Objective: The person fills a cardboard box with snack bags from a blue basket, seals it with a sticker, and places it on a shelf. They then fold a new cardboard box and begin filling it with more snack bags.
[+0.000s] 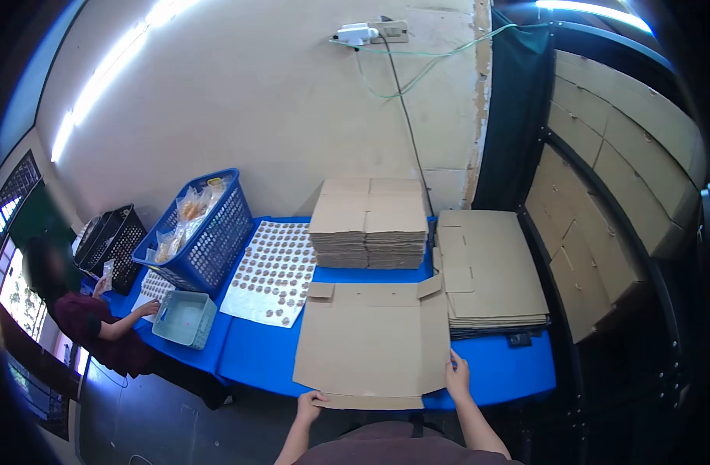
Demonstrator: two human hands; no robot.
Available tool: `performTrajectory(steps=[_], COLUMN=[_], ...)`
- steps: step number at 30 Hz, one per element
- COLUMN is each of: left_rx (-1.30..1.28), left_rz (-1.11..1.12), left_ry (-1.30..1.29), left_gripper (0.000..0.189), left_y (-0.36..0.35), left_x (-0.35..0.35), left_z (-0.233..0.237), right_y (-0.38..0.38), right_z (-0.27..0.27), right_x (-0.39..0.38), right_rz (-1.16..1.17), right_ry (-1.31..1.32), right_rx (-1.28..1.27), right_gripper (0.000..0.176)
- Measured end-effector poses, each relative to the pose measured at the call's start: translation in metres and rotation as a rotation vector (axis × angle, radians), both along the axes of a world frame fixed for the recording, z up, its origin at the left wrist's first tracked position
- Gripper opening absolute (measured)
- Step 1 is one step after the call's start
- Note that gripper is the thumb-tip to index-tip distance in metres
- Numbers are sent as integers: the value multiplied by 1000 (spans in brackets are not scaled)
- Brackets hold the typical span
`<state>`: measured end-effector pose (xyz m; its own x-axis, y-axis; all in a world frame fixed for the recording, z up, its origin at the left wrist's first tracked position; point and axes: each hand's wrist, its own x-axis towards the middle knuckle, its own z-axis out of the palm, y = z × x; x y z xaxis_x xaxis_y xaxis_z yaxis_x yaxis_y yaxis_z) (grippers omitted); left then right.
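Note:
An unfolded cardboard sheet (366,345) with creased flaps lies over the front of the blue-covered table, its near edge reaching past the table edge. At its near left corner my left hand (311,404) is closed on the cardboard. My right hand (458,373) grips the sheet's right edge, fingers near the rim. Just behind the sheet stands a tall stack of folded cardboard (368,225). To the right, flat cardboard sheets (494,267) are piled close beside it.
A sheet of round stickers (269,271) lies left of the stack. Further left are a blue basket (208,240) of bags, a pale green basket (184,319) and a black crate (122,248). A co-worker (99,329) stands there. Boxes (603,163) fill the right-hand rack.

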<state>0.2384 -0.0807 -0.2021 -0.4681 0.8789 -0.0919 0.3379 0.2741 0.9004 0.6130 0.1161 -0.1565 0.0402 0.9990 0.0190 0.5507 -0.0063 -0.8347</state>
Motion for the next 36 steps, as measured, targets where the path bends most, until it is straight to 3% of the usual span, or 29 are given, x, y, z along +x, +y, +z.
performTrajectory(steps=[1, 3, 7, 10, 13, 20, 22, 29, 32, 36], left_rx=[-22, -76, -78, -73, -232, -57, -13, -18, 14, 64], left_rz=[-32, -84, -135, -159, -266, -333, -333, -297, -257, -158], left_ry=[17, -12, -127, -183, -157, -266, -315, -298, -224, -262], left_gripper=[14, 14, 12, 12, 12, 12, 13, 17, 17, 16], left_y=[-4, -14, -33, -39, -39, -53, -59, -47, -51, -51], left_x=[0, -1, -28, -47, -52, -51, -50, -44, -43, -43], left_z=[5, 26, 3, -7, -3, -16, -15, -15, -13, -23], right_y=[-9, -31, -64, -87, -105, -119, -119, -115, -113, -101], right_z=[-4, 5, 16, 29, 27, 60, 69, 57, 38, 64], right_x=[-10, -36, -62, -67, -67, -91, -95, -88, -82, -90], right_rz=[51, -19, -181, -166, -133, -197, -189, -138, -167, -190], right_ry=[-140, -134, -280, -358, -409, -445, -572, -672, -620, -554], right_rx=[101, 59, -52, -165, -93, 22, 129, 179, 116, 2], right_gripper=[54, 61, 76, 77, 78, 64, 57, 52, 51, 52])
